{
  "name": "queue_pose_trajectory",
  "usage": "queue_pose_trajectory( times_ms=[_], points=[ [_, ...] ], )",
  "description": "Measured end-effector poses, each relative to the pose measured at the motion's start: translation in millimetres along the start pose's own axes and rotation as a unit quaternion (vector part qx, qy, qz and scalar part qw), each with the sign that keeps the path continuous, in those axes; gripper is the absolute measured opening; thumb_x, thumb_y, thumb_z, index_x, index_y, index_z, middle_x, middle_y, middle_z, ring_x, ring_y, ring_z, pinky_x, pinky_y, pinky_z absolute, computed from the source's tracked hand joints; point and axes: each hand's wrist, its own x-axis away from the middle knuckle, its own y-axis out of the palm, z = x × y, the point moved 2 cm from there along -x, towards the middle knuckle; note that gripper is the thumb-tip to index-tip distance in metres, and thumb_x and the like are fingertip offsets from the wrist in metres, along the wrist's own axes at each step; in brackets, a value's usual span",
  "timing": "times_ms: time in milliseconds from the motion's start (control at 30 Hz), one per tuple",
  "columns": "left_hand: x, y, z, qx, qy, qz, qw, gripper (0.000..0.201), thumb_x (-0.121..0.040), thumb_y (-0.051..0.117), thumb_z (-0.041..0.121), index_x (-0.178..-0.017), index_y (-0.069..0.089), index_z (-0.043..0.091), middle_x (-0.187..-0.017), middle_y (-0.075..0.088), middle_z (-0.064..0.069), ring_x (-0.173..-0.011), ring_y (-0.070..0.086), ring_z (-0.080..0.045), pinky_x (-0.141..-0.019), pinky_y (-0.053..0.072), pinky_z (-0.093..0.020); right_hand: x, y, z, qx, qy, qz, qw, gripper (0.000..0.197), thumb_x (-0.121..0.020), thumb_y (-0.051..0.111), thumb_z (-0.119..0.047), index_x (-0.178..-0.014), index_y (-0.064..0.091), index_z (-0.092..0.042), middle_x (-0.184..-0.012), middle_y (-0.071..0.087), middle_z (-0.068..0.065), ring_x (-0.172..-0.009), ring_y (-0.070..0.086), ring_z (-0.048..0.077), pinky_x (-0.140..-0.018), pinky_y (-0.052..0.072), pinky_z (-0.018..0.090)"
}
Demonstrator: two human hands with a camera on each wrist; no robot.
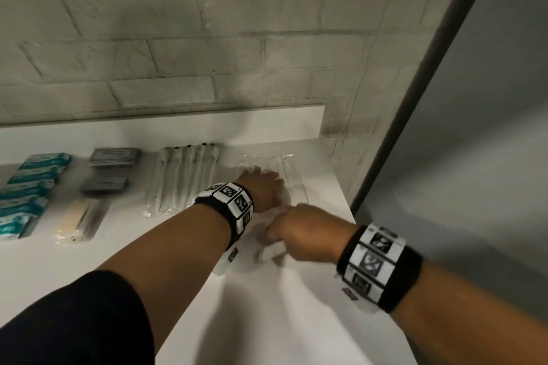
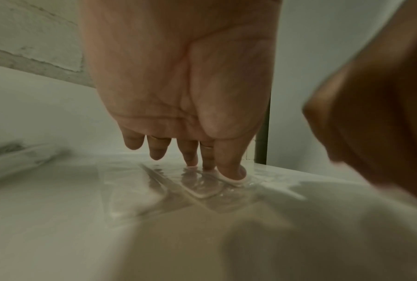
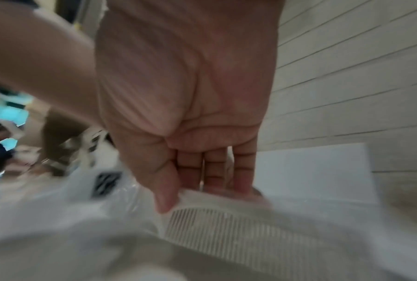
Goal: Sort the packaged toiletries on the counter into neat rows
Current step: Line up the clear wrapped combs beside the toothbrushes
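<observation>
Clear-wrapped white combs (image 1: 285,169) lie at the back right of the white counter (image 1: 296,305). My left hand (image 1: 262,184) reaches across to them, and in the left wrist view its straight fingers (image 2: 231,171) press flat on a comb packet (image 2: 202,191). Nearer to me, my right hand (image 1: 296,234) pinches another wrapped comb (image 1: 271,253). In the right wrist view the thumb and fingers of the right hand (image 3: 190,197) grip the spine of that comb (image 3: 226,228), teeth pointing towards the camera. Both hands are blurred.
To the left stand rows of teal packets (image 1: 32,187), grey packets (image 1: 114,157), wrapped toothbrushes (image 1: 184,175) and a beige wrapped item (image 1: 77,219). A brick wall (image 1: 207,53) backs the counter. The counter's right edge (image 1: 353,216) is just beyond my right hand.
</observation>
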Motion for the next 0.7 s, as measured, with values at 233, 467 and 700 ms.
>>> queue_pose_trajectory(
  times_ms=[233,467,700],
  points=[
    [-5.4,3.5,-2.7,-0.018,0.009,0.049,0.999,0.049,-0.094,0.038,0.041,-0.139,0.040,0.021,-0.149,0.036,0.000,-0.132,0.031,-0.032,-0.104,0.028,-0.044,9.6,-40.7,97.7,-0.095,0.160,0.265,0.946,0.023,-0.075,0.059,0.004,-0.089,0.065,-0.013,-0.093,0.063,-0.001,-0.083,0.062,0.024,-0.072,0.053,0.036],
    [-9.7,3.2,-1.5,-0.009,0.007,0.070,0.997,0.044,-0.095,0.035,0.034,-0.135,0.047,0.021,-0.147,0.040,0.000,-0.132,0.033,-0.030,-0.108,0.027,-0.043,6.0,9.9,135.4,-0.113,0.255,0.023,0.960,0.050,-0.084,0.054,-0.004,-0.129,0.051,-0.025,-0.126,0.060,0.003,-0.107,0.059,0.027,-0.091,0.049,0.034],
    [-8.3,-0.8,2.1,-0.013,0.002,0.124,0.992,0.045,-0.094,0.038,0.035,-0.135,0.045,0.018,-0.147,0.040,0.000,-0.137,0.029,-0.028,-0.110,0.023,-0.044,-4.5,-9.4,135.6,-0.069,0.286,0.012,0.956,0.051,-0.095,0.053,-0.024,-0.144,0.040,-0.017,-0.137,0.053,0.010,-0.120,0.053,0.028,-0.093,0.042,0.030]
  ],
)
